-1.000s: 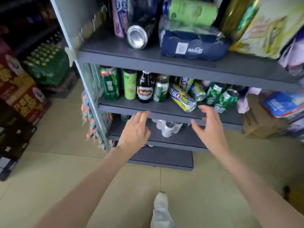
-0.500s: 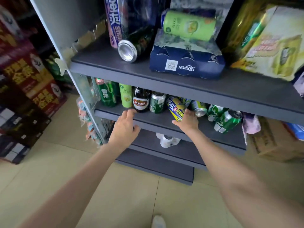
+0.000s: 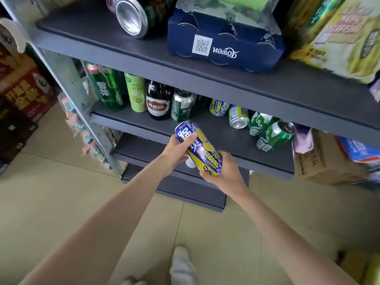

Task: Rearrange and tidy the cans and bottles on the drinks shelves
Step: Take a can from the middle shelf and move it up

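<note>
A tall blue and yellow can (image 3: 200, 150) is tilted in the air just in front of the middle shelf (image 3: 216, 132). My left hand (image 3: 176, 150) grips its upper end and my right hand (image 3: 225, 170) grips its lower end. On the shelf's left side stand a green bottle (image 3: 108, 89), a light green can (image 3: 136, 94), a dark bottle (image 3: 158, 100) and a green can (image 3: 182, 105). To the right lie a small blue and yellow can (image 3: 219, 108), another toppled can (image 3: 238, 117) and two green cans (image 3: 274, 135).
The upper shelf (image 3: 144, 56) holds a toppled can (image 3: 134, 16), a navy multipack (image 3: 222, 41) and a yellow-green pack (image 3: 341, 42). Cartons (image 3: 22, 89) stand on the floor at left, a cardboard box (image 3: 324, 159) at right. My foot (image 3: 182, 266) is on the tiled floor.
My right hand took the toppled blue and yellow can off the middle shelf and drew it forward. My left hand left the shelf edge and closed on the can's upper end.
</note>
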Demonstrator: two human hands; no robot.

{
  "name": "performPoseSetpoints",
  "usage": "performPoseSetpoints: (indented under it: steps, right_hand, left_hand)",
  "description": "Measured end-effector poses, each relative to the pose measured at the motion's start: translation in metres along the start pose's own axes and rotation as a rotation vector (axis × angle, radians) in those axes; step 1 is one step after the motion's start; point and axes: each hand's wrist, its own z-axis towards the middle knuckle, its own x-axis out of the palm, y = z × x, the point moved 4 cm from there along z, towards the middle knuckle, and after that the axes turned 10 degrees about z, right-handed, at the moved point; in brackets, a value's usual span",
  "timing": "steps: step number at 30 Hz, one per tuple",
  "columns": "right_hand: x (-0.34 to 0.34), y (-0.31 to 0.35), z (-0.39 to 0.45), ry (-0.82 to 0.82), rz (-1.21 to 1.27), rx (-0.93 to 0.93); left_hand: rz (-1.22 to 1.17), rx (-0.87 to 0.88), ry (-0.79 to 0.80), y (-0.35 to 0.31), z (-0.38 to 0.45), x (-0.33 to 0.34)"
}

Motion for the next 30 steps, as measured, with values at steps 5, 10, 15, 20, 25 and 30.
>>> performPoseSetpoints:
  steps: [5, 10, 15, 20, 25, 30]
  right_hand:
    - [-0.029, 0.016, 0.022, 0.171, 0.047, -0.012]
    - [-0.075, 0.011, 0.097, -0.297, -0.695, -0.121]
    - [-0.063, 0.006, 0.133, -0.277, -1.026, -0.034]
    - [-0.06, 0.013, 0.154, -0.321, -1.083, 0.074]
    - [-0.062, 0.02, 0.141, -0.435, -0.926, 0.039]
    - [-0.046, -0.005, 0.092, -0.483, -0.703, 0.087]
  left_hand:
    - [-0.092, 0.077, -0.164, -0.018, 0.009, -0.004]
    - [0.078, 0.138, -0.337, -0.018, 0.007, -0.042]
    - [0.113, 0.102, -0.393, -0.001, 0.001, -0.049]
    - [0.198, 0.102, -0.347, 0.006, -0.003, -0.045]
    - [0.194, 0.103, -0.347, 0.011, -0.007, -0.048]
    - [0.214, 0.092, -0.334, 0.009, -0.006, -0.046]
